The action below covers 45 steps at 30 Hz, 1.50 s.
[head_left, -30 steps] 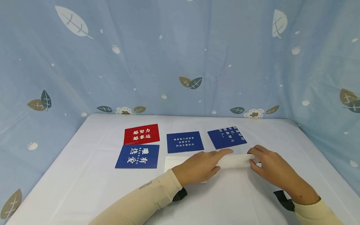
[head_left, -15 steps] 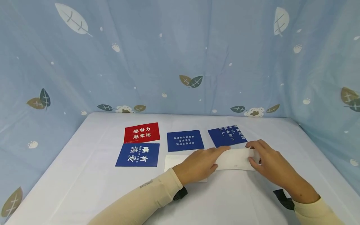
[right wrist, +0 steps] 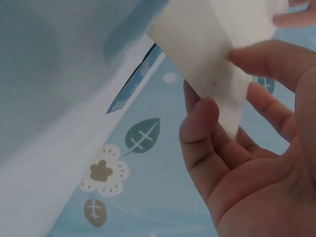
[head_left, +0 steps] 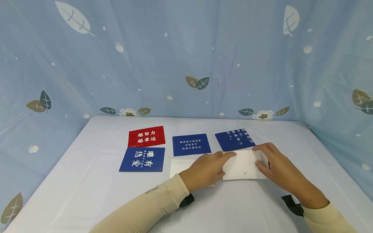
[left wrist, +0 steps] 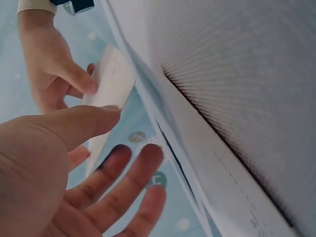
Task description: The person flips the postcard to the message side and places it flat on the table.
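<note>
In the head view both hands hold a white card (head_left: 244, 163) by its two ends, its pale face turned toward me and a small mark near its lower edge. My left hand (head_left: 205, 170) grips the left end, thumb low and index finger high. At the right end is my right hand (head_left: 281, 171); its thumb presses the face while other fingers pass behind the card (right wrist: 207, 64), as the right wrist view shows. Beneath the left hand lies another white card (head_left: 180, 165), partly hidden. In the left wrist view the remaining left fingers (left wrist: 140, 170) are spread apart from the card.
A red card (head_left: 146, 136) with white characters lies at the back left, touching a blue card (head_left: 142, 160) in front. Two more blue cards, one central (head_left: 191, 144) and one right (head_left: 235, 139), lie behind the hands. A patterned blue curtain (head_left: 163, 58) hangs beyond the white table (head_left: 87, 194).
The white card between the hands has tilted, from a narrow curved strip to a broad face. My right fingers have shifted slightly up; the left hand stays about where it was.
</note>
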Available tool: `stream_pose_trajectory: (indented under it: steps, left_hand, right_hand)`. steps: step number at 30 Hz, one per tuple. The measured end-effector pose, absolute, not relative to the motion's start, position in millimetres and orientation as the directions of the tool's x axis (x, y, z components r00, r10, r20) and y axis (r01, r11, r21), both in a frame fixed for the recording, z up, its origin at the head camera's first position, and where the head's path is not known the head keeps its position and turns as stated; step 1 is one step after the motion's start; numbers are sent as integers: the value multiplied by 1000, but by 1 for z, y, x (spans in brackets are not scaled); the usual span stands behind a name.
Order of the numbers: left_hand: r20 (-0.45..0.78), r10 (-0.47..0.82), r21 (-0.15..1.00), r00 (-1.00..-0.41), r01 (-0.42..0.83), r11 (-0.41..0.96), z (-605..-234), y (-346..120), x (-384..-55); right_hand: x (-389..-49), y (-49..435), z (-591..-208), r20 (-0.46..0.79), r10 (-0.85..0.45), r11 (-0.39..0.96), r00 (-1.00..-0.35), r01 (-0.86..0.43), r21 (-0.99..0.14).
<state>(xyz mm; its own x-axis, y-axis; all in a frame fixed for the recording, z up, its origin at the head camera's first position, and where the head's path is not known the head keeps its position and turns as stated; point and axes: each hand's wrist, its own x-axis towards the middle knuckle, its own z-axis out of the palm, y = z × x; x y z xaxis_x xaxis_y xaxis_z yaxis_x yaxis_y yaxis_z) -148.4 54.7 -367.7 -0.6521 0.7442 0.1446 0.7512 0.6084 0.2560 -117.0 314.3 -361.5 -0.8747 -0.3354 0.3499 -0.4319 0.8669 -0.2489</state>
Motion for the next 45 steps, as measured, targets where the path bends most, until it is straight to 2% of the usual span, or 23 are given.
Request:
stream_pose_trajectory:
  steps: [6,14,26,33,40,45]
  left_hand:
    - [121,761,209,-638,766,608,-373,53,-151]
    - [107,763,161,-637,769,619,-376,53,-151]
    - [47,756,88,-652,757,647,-380,52,-149]
    - [55,772,10,-633,774,633,-381,51,-147]
    - [40,771,40,-635,772,634,-380,49,-147]
    - [36,766,43,-642,767,641,-383,49,-146]
  right_hand:
    - [-117,311,-362,198,-288,884,-937,-340,-320]
    - [-119,306,-370,72,-244,923,-967,-255,-288]
    - [-119,305,-377,38,-306,927,-951,-306,-218]
    - [-116,305,-380,35,-362,918,-932,-362,-161]
    - [-118,306,-381,40,-387,908,-921,-389,-156]
    - [-132,308,-379,56,-392,910,-918,-396,-124]
